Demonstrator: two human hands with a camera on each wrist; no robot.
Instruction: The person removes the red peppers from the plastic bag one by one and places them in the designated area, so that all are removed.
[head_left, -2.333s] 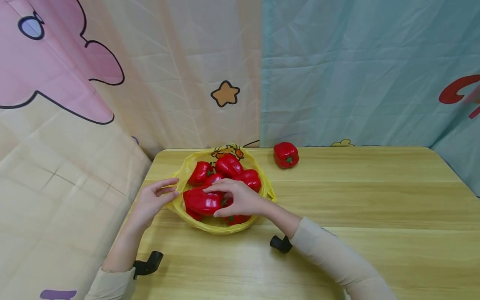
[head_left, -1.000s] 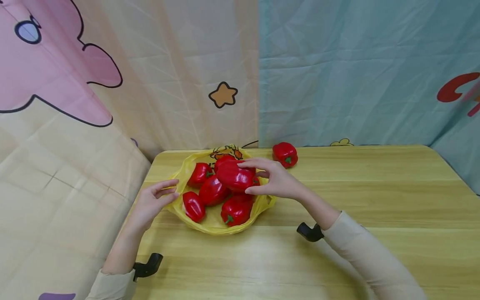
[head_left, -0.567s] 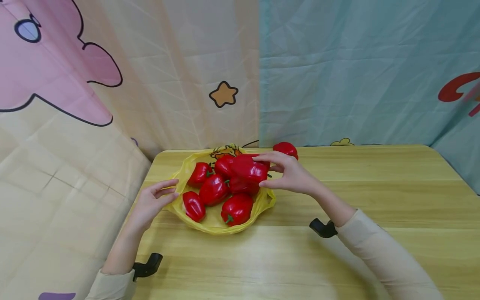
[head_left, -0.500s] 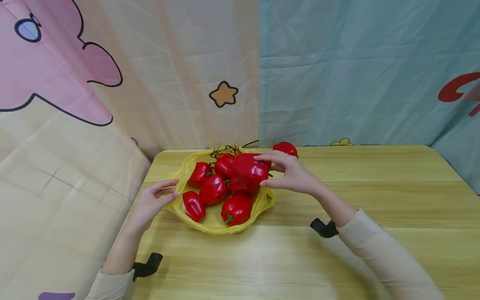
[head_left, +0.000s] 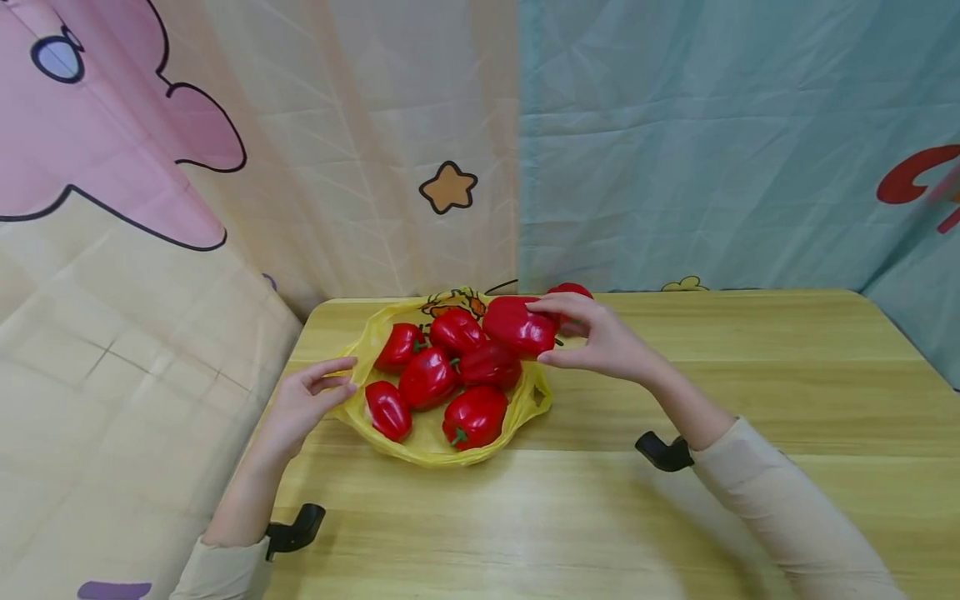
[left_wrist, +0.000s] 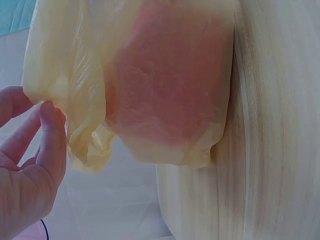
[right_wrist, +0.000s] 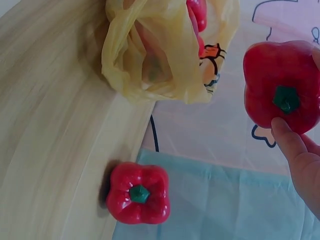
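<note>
A yellow plastic bag [head_left: 536,404] stands with its mouth spread wide, several red bell peppers [head_left: 427,379] lying inside. At the bag's left rim, my left hand [head_left: 300,408] pinches the thin plastic [left_wrist: 82,80] between fingertips and thumb. My right hand [head_left: 603,346] grips a red bell pepper [head_left: 516,323] over the bag's back right rim, thumb below and fingers on top. In the right wrist view this held pepper [right_wrist: 267,75] shows its green stem, with a fingertip beside it. Another bell pepper [right_wrist: 122,200] rests on the table, partly behind my right hand in the head view.
The light wooden table [head_left: 465,533] reaches back to a printed curtain [head_left: 675,167]. A second curtain [head_left: 127,375] hangs along the left side. Black camera mounts [head_left: 296,529] stick out from both wrists.
My right hand has lifted the bell pepper from the pile and carried it right and back to the bag's rim. My left hand stays at the left rim.
</note>
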